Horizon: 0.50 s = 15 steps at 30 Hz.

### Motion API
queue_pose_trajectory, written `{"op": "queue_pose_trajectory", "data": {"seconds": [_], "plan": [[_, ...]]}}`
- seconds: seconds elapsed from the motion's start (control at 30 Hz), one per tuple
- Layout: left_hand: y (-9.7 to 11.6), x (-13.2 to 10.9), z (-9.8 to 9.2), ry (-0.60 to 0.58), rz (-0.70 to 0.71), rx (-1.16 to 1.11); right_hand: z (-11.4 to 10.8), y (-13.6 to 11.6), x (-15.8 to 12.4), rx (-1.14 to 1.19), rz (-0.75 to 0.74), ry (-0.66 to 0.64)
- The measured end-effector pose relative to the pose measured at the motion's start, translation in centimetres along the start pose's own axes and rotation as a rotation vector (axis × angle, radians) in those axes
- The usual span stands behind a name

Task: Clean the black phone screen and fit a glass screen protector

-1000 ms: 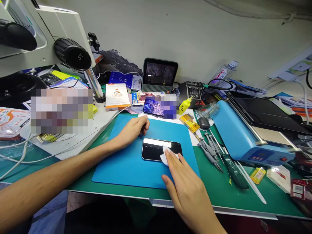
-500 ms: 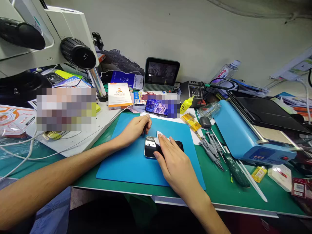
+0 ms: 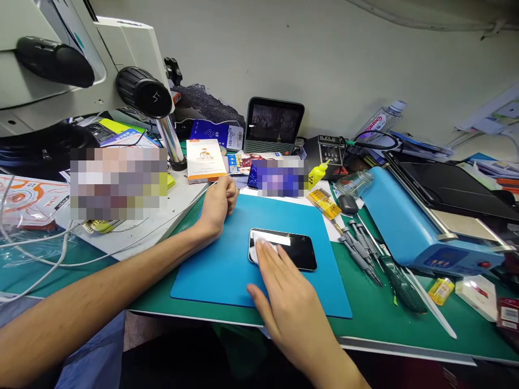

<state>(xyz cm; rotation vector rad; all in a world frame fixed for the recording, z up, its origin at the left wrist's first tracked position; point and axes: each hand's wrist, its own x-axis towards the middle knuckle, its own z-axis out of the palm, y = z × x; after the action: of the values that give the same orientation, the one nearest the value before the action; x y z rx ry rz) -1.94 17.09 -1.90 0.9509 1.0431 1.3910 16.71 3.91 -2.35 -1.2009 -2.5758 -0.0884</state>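
Observation:
A black smartphone [image 3: 302,249] lies screen up on the blue mat [image 3: 214,275], a bright reflection across its glass. My right hand [image 3: 287,292] presses a white wipe [image 3: 253,253] against the phone's left end. Its fingers are stretched and together over the wipe, with the thumb apart. Most of the wipe is hidden under the fingertips. My left hand [image 3: 221,202] is curled into a loose fist at the mat's far left edge, just in front of an orange and white box [image 3: 205,159]. Nothing shows in it.
Behind the mat lie a second phone [image 3: 252,175], partly blurred, and a yellow bottle [image 3: 318,174]. Several grey screwdrivers [image 3: 357,251] and a green-handled tool [image 3: 403,283] lie on the right, beside a blue machine [image 3: 405,232]. A microscope [image 3: 141,92] looms at left.
My right hand has slid the wipe left and nearer me over the phone's glass. My left hand, still curled, has moved left and away from the phone. The view has shifted slightly.

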Motion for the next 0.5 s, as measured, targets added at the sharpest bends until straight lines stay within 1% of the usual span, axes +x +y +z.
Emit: {"op": "queue_pose_trajectory", "data": {"seconds": [0.1, 0.2, 0.27, 0.43, 0.5], "plan": [[0.0, -0.1, 0.1, 0.003, -0.016, -0.023, -0.1, -0.5, -0.2, 0.004, -0.029, -0.011], [-0.4, -0.2, 0.3, -0.008, -0.035, -0.025, 0.6, 0.1, 1.4, 0.015, 0.027, 0.002], [-0.6, -0.2, 0.3, -0.012, -0.041, -0.022, 0.8, 0.2, 2.1, 0.032, 0.038, -0.009], [-0.4, -0.1, 0.2, -0.002, -0.045, -0.02, 0.1, -0.8, 0.2, 0.043, -0.042, -0.024], [-0.5, 0.0, 0.2, -0.004, -0.053, -0.011, 0.2, -0.8, 0.3, 0.043, -0.032, -0.025]]}}
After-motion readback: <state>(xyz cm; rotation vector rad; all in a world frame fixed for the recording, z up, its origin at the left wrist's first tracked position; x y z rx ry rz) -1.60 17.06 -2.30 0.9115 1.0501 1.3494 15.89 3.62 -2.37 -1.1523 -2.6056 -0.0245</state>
